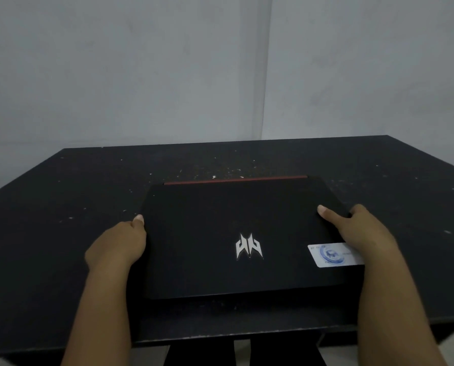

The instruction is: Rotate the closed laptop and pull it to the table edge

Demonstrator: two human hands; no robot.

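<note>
A closed black laptop point(210, 228) lies flat on the black table point(62, 202), its lid showing a silver logo and a pale sticker at the right. A red strip runs along its far edge. My left hand point(117, 244) clasps the laptop's left side, thumb at the edge. On the right side my right hand point(358, 228) grips the lid, thumb lying on top, partly covering the sticker. The laptop's near edge lies a short way back from the table's front edge.
The table top is scuffed with pale specks, mostly behind the laptop. A grey wall point(167, 75) stands right behind the table's far edge. Below the front edge a dark table support point(202, 355) and pale floor show.
</note>
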